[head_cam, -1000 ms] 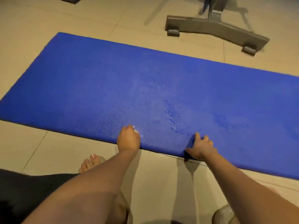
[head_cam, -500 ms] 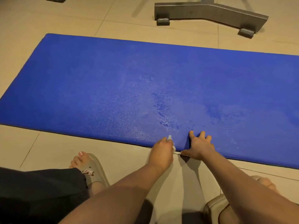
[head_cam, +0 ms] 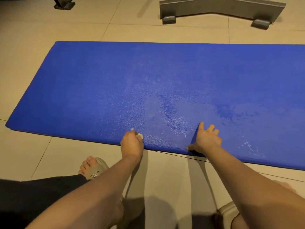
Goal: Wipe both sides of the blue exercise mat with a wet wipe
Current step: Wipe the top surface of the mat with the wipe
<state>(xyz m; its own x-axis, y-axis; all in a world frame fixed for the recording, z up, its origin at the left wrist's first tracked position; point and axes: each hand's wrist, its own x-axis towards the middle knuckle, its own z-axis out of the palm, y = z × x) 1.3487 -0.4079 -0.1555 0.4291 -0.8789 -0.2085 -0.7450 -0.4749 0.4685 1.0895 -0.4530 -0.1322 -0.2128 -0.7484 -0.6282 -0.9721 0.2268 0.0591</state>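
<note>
Blue mat (head_cam: 115,80) flat on the floor (head_cam: 148,33). Our right hand (head_cam: 206,140), fingers spread, pins its near edge, we reckon against sliding. Our left hand (head_cam: 132,144) pinches the wipe (head_cam: 140,136) in curled fingers on that edge.

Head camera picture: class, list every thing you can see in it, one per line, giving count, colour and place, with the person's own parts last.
blue exercise mat: one, blue, flat on the floor, across the middle
wet wipe: one, white, bunched at the mat's near edge
damp patches: several, paler and darker blue, mid-mat, nearer side
stand base: one, grey, on the floor beyond the mat, top right
dark foot: one, dark grey, top left, cut off
floor tiles: many, beige, around the mat
sandals: two, beige-grey, bottom left and bottom right
black garment: one, bottom left
left hand: one, holds the wipe
right hand: one, fingers spread on the mat, thumb at its near edge
</note>
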